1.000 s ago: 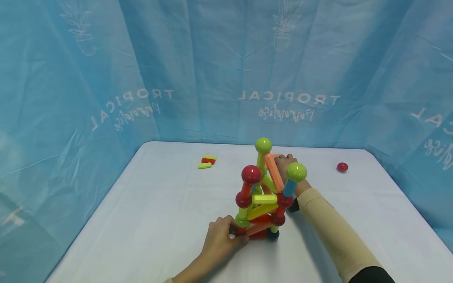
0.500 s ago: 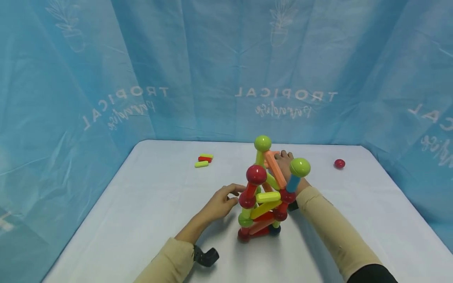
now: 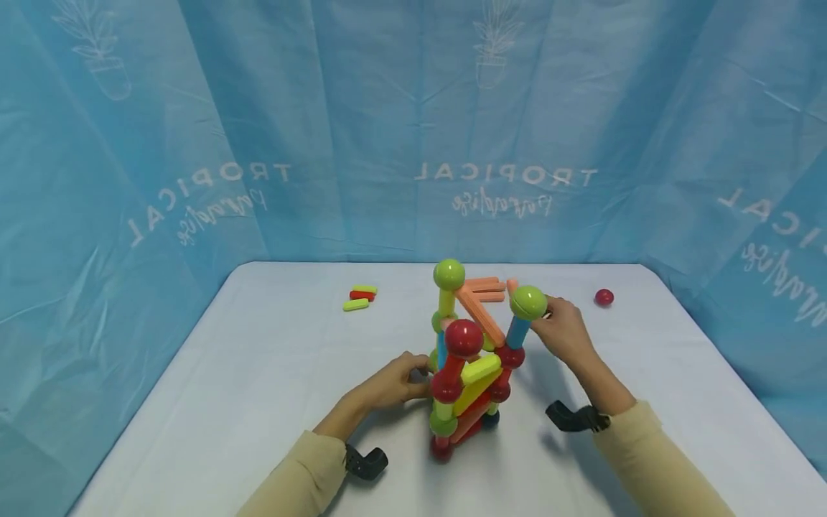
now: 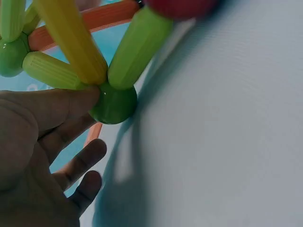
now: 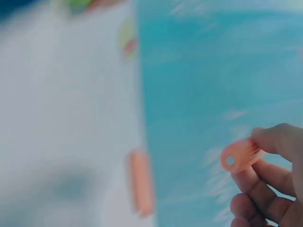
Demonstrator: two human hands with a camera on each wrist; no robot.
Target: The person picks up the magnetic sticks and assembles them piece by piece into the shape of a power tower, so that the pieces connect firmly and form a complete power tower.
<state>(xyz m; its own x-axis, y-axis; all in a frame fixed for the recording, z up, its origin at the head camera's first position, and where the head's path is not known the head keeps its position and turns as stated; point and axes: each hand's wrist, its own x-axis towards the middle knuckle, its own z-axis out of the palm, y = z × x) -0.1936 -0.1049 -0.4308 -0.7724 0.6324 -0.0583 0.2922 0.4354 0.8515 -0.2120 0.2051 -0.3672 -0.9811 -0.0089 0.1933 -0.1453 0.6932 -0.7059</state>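
Note:
A tower of coloured magnetic rods and balls [image 3: 478,384] stands mid-table in the head view. Its top carries two green balls and a red ball [image 3: 464,338]. My left hand [image 3: 390,382] is at the tower's left side; in the left wrist view its thumb and a finger pinch a dark green ball [image 4: 115,105] where several rods meet. To the right of the tower, my right hand [image 3: 567,332] is raised, partly behind a green ball [image 3: 528,302]. Between its thumb and fingers it pinches an orange magnetic rod [image 5: 236,155], whose metal end shows in the right wrist view.
Several loose orange rods [image 3: 486,286] lie behind the tower. Two yellow-green rods [image 3: 356,305] and a red rod [image 3: 362,295] lie at the back left. A red ball [image 3: 604,297] rests at the back right. A blue curtain [image 3: 388,215] hangs behind the white table [image 3: 271,345].
My left hand left the tower's base, then came to its left side. The tower has turned. My right hand has come back from behind it with an orange rod.

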